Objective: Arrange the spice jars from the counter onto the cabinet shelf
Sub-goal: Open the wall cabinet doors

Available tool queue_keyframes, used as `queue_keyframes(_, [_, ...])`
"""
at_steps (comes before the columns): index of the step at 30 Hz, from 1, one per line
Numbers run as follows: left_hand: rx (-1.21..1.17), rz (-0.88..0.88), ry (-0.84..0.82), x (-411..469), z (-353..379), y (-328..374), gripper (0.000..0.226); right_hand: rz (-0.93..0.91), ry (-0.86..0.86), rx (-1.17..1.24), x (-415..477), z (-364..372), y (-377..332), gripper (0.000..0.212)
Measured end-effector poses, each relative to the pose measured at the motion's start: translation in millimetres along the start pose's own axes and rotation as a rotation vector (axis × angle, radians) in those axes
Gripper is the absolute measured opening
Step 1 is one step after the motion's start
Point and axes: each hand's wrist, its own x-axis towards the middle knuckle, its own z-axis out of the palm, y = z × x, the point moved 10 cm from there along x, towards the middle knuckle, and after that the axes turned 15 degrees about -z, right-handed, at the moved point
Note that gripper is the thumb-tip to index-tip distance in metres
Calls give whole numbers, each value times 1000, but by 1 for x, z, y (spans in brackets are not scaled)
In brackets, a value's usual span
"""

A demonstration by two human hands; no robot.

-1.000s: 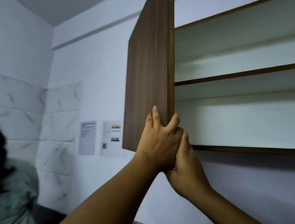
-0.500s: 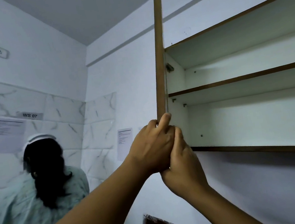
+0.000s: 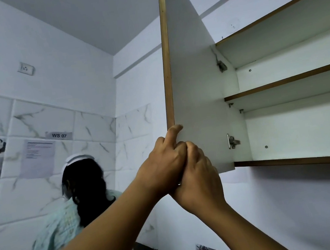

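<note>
While the cabinet door (image 3: 196, 97) is gripped at its lower corner by left hand (image 3: 162, 164) and right hand (image 3: 198, 176), opening is judged under way; next, jars must be fetched.

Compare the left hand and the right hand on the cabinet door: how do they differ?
The left hand sits higher, one finger stretched up along the brown edge of the cabinet door; the right hand sits lower, fingers curled at the door's bottom corner. The left hand comes from the door's outer side; the right hand lies against its white inner side. Both grip the open door and touch each other.
</note>
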Motion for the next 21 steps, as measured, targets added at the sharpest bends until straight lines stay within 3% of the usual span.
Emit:
queue_keyframes(5, [-20, -120, -81, -10, 24, -52, 31, 24, -43, 43, 23, 48, -12, 66])
queue_keyframes(11, [-9, -141, -136, -26, 52, -99, 25, -7, -100, 41, 44, 100, -26, 58])
queue_keyframes(16, [40, -132, -109, -55, 66, -111, 50, 75, -99, 76, 29, 133, -1, 33])
queue_keyframes(21, [111, -125, -32, -58, 76, -93, 22, 18, -119, 55, 19, 132, 10, 26])
